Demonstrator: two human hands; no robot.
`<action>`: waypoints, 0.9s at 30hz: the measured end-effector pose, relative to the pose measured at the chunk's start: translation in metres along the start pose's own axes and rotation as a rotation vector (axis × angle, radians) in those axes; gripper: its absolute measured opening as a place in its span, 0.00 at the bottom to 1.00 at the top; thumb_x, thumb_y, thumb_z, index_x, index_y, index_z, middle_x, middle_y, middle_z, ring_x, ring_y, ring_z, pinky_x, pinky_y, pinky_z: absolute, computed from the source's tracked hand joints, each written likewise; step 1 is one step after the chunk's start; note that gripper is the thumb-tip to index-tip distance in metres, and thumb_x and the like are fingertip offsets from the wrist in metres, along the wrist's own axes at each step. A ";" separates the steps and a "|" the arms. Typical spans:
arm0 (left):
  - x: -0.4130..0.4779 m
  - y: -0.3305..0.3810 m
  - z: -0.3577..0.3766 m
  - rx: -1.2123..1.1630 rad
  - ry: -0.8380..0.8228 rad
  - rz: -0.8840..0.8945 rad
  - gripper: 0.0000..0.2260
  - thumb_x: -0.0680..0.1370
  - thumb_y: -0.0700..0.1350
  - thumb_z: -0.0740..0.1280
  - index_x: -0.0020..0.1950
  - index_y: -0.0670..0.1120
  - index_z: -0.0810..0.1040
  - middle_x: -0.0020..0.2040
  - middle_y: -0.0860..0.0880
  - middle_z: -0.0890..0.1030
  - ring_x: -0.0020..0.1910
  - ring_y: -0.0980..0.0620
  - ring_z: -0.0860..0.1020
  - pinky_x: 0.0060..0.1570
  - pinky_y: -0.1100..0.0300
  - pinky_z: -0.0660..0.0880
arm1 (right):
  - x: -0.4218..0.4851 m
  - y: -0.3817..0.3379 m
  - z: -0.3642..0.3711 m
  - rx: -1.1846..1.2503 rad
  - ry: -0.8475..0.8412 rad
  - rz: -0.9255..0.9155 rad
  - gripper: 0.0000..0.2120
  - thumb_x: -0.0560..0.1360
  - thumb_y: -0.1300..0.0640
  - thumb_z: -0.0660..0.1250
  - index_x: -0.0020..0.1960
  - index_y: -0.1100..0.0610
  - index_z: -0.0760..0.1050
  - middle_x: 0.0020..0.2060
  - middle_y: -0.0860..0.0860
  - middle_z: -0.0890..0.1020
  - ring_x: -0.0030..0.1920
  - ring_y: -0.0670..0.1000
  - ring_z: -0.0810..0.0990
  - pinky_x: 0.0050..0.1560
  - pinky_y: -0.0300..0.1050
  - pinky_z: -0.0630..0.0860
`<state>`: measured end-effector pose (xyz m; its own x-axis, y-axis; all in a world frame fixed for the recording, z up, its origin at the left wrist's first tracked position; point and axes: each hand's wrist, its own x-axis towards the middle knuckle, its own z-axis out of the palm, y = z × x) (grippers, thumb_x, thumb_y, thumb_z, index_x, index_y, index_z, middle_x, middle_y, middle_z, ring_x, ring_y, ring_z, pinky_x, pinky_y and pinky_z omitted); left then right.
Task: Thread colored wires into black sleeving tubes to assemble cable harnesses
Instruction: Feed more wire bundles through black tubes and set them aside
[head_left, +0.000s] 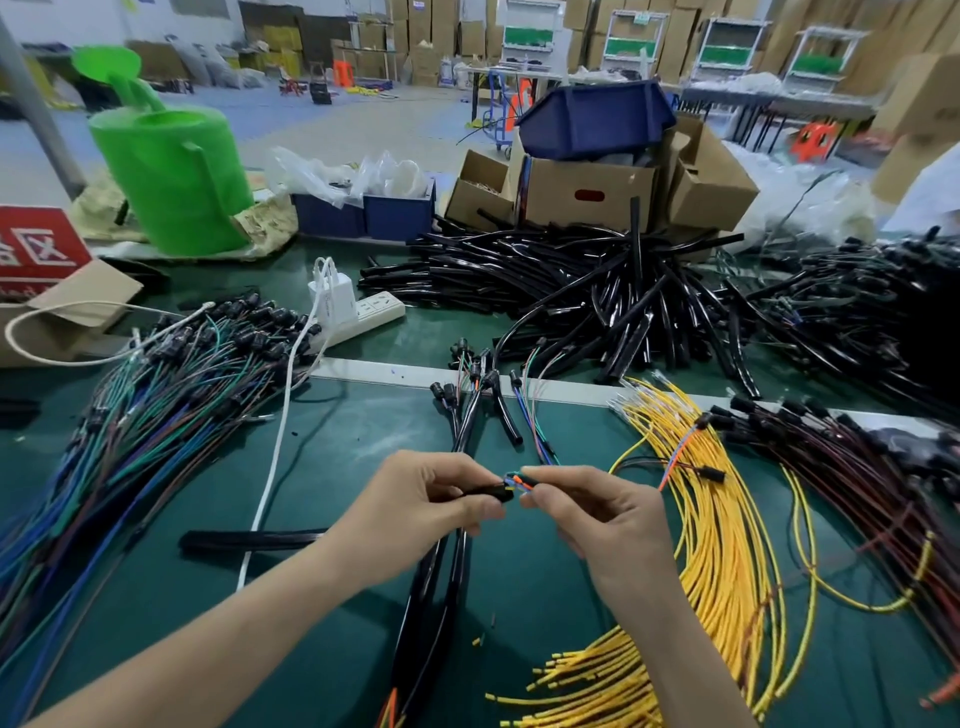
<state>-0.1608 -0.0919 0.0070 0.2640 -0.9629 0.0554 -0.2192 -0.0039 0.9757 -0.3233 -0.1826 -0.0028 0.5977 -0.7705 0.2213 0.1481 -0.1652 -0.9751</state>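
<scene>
My left hand (431, 499) grips the end of a black sleeving tube (488, 491) above the green table (343, 447). My right hand (597, 514) pinches a small bunch of coloured wires (519, 480), orange, blue and green, right at the tube's mouth. The wires trail off to the right toward a small black connector (714, 474). Below my hands lie two or three sleeved harnesses (441, 597). A big heap of loose black tubes (597, 291) sits at the back of the table.
A bundle of yellow wires (717, 545) fans out on the right, with dark red wires (857, 467) beyond it. Blue and green wires with connectors (156, 415) cover the left. A white power strip (363, 312), green watering can (171, 171) and cardboard boxes (592, 192) stand behind.
</scene>
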 end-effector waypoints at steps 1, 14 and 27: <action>0.000 0.000 0.001 -0.017 0.003 -0.001 0.08 0.71 0.34 0.72 0.42 0.48 0.83 0.35 0.49 0.83 0.32 0.57 0.78 0.36 0.68 0.73 | 0.000 0.000 0.000 -0.003 -0.001 0.001 0.13 0.71 0.69 0.70 0.42 0.52 0.85 0.33 0.54 0.84 0.25 0.41 0.73 0.28 0.27 0.66; -0.002 0.001 0.007 -0.076 0.069 -0.059 0.08 0.72 0.35 0.71 0.44 0.48 0.83 0.34 0.52 0.83 0.30 0.57 0.78 0.35 0.66 0.76 | -0.001 -0.001 0.002 -0.063 -0.001 -0.044 0.13 0.72 0.70 0.69 0.41 0.51 0.83 0.35 0.50 0.85 0.28 0.40 0.76 0.30 0.27 0.68; -0.004 -0.005 0.000 0.004 -0.019 0.034 0.09 0.73 0.35 0.71 0.47 0.49 0.83 0.34 0.53 0.82 0.32 0.57 0.77 0.38 0.65 0.76 | 0.001 -0.005 -0.003 -0.012 -0.098 0.068 0.12 0.72 0.72 0.68 0.40 0.56 0.83 0.32 0.52 0.84 0.27 0.40 0.75 0.29 0.28 0.68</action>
<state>-0.1604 -0.0877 0.0015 0.2387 -0.9674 0.0841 -0.2314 0.0274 0.9725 -0.3255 -0.1844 0.0019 0.6807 -0.7161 0.1545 0.0955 -0.1224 -0.9879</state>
